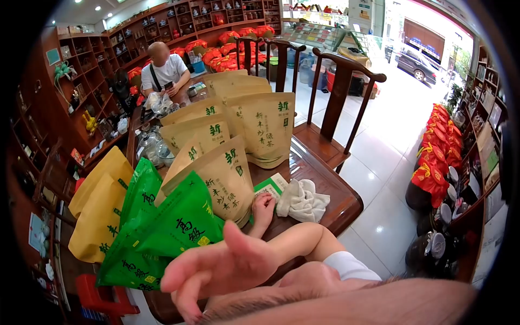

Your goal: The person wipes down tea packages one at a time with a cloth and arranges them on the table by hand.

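Large in the foreground is my right hand (216,265), open, its thumb raised and its fingers apart, pointing left. Just behind it stand green plastic pouches (179,230) with black lettering, one overlapping another. Beyond my right forearm, my left hand (264,208) rests with bent fingers on a green-and-white flat pack (275,185). Its fingertips are partly hidden; what they hold, if anything, I cannot make out. Right of it lies a crumpled white cloth (302,201). Several upright brown paper pouches (221,181) with green and black print stand on the dark wooden table (338,203).
Yellow-brown pouches (108,203) stand at the left, above a red stool (103,295). Wooden chairs (330,108) line the far side. A person (165,73) sits at the table's far end holding a phone. Red-covered jars (433,162) stand along the right.
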Action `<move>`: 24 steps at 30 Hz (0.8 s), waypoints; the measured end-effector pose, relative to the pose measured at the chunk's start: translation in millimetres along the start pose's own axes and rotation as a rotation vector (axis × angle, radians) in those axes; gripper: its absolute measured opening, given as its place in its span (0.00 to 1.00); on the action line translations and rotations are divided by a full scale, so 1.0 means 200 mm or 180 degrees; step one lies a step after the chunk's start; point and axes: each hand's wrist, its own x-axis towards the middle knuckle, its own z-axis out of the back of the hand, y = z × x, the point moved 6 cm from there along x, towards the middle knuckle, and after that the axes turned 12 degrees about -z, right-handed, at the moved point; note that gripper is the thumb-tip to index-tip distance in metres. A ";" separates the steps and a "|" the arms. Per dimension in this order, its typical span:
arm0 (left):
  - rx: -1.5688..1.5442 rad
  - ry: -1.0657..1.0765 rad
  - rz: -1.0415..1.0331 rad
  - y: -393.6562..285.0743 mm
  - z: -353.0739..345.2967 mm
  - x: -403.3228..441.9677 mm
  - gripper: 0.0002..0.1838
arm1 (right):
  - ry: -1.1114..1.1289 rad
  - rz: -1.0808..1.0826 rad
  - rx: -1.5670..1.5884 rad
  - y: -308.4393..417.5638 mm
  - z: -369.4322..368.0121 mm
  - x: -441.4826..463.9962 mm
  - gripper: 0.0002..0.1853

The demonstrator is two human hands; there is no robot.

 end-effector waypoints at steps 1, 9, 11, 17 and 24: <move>0.0030 0.0011 -0.0087 0.00 -0.01 0.00 0.05 | -0.0009 -0.0033 0.0007 0.00 -0.01 0.01 0.35; -0.0215 0.0037 0.0019 0.04 -0.02 0.00 0.05 | 0.0001 -0.0226 -0.0367 -0.04 0.03 0.03 0.33; -0.0179 0.0044 -0.0063 0.01 -0.02 0.01 0.05 | -0.0011 -0.0244 -0.0445 -0.05 0.04 0.03 0.32; -0.0237 0.0047 0.0068 0.02 -0.02 0.01 0.04 | 0.0039 -0.0336 -0.0563 -0.09 0.06 0.05 0.30; -0.0185 -0.0036 -0.0076 0.03 -0.02 0.01 0.04 | 0.0196 -0.0530 -0.0923 -0.19 0.09 0.09 0.28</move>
